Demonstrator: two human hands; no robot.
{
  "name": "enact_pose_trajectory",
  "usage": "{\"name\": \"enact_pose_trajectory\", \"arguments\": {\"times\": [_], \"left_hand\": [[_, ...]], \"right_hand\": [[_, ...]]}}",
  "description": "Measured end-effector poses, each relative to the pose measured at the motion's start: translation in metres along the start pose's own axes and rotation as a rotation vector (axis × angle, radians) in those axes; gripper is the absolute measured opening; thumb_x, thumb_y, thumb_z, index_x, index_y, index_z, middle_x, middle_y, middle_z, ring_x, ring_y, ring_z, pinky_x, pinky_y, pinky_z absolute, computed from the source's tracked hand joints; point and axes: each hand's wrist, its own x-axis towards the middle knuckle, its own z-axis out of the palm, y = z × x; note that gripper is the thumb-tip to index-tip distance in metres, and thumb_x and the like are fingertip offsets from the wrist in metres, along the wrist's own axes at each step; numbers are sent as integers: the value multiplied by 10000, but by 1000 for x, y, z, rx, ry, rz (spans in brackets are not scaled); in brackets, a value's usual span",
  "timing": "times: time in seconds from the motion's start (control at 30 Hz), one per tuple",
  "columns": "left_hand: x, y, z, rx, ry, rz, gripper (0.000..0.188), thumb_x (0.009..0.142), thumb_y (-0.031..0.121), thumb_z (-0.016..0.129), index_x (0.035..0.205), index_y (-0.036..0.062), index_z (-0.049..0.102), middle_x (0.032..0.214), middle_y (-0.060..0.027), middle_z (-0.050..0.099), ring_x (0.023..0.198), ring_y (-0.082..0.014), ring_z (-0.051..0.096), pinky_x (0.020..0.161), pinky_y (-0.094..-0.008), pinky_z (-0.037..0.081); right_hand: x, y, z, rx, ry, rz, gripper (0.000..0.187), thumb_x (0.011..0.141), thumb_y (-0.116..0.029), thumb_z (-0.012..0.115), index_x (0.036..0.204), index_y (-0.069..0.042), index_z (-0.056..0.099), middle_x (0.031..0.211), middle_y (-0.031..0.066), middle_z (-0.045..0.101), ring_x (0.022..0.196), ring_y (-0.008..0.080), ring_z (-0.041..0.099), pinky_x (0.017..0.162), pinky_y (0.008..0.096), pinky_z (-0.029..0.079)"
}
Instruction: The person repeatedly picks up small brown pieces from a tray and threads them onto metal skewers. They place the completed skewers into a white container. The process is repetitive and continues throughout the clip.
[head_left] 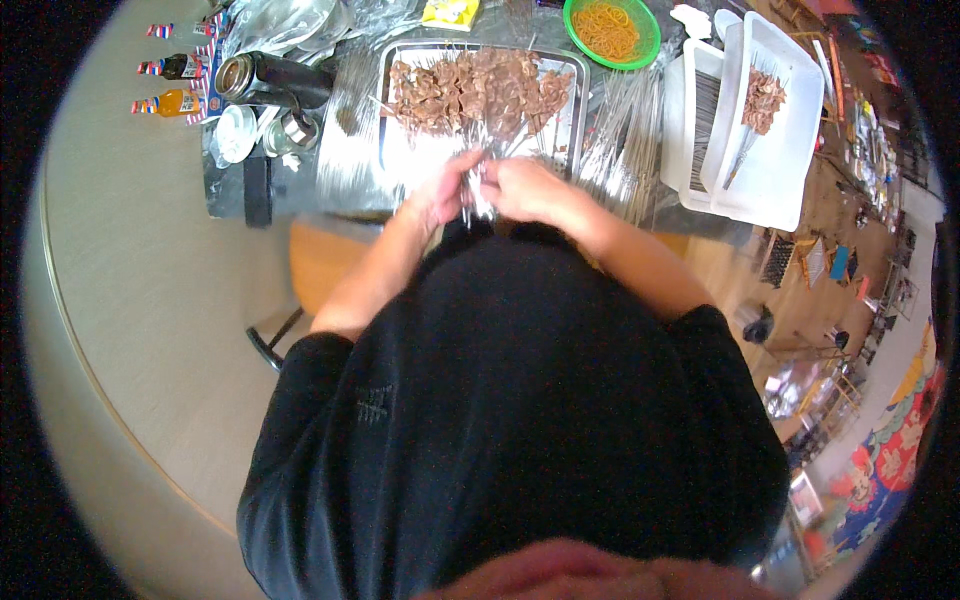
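My left hand (448,190) and my right hand (527,188) meet at the near edge of a metal tray (384,70). Both are closed round the shiny handle ends of a bundle of metal skewers (480,208); some fingers are hidden or blurred by glare. Beyond my hands, pieces of brown meat (440,90) threaded on skewers lie heaped across the tray. How many skewers sit in my grip cannot be made out.
Loose metal skewers (622,150) lie right of the tray, with more skewers (350,150) on its left. A green basket (655,38) holds rubber bands. White plastic bins (790,175) stand far right, one with meat skewers (763,100). A black thermos (285,82) and bottles (180,102) are left.
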Motion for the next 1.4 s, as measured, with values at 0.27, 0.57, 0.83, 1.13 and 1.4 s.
{"name": "enact_pose_trajectory", "arguments": {"times": [0.27, 0.57, 0.83, 1.13, 1.4], "left_hand": [[-35, 10, -5, -18, 78, 138, 309, 1094, 337, 444, 1068, 57, 572, 702, -3, 546, 456, -77, 330, 391, -235, 273], [-70, 31, 33, 261, -15, 240, 399, 1098, 328, 422, 922, 33, 624, 734, -49, 651, 462, -72, 362, 411, -244, 295], [-42, 24, 53, 385, -252, 182, 233, 1054, 268, 553, 979, 68, 647, 699, -16, 583, 462, -81, 410, 427, -238, 319], [-47, 33, 67, 105, -339, 122, 246, 1050, 243, 546, 1200, 58, 609, 896, -97, 695, 502, -87, 435, 447, -242, 328], [-34, 43, 72, 424, -408, 261, 212, 1044, 216, 568, 1119, 48, 674, 947, -83, 740, 578, -93, 514, 540, -240, 420]], "right_hand": [[-40, 11, -34, 56, 85, -18, 413, 969, -410, 632, 921, -8, 712, 771, 196, 696, 751, 329, 703, 700, 433, 537], [-4, -11, -24, 1395, -1, 118, 305, 952, -376, 708, 1039, -84, 713, 861, 8, 677, 765, 102, 616, 650, 266, 462], [-12, -9, -44, 1520, 133, 157, 113, 877, -101, 771, 902, -11, 707, 677, 69, 655, 447, 108, 515, 367, 261, 327], [-29, -13, -79, 1560, 254, 28, 159, 867, -8, 650, 1004, 57, 700, 816, 99, 697, 532, 136, 546, 405, 256, 359], [-23, 0, -92, 1514, 31, -129, 296, 893, -58, 608, 1133, 96, 685, 802, 127, 701, 485, 147, 541, 414, 283, 442]]}}
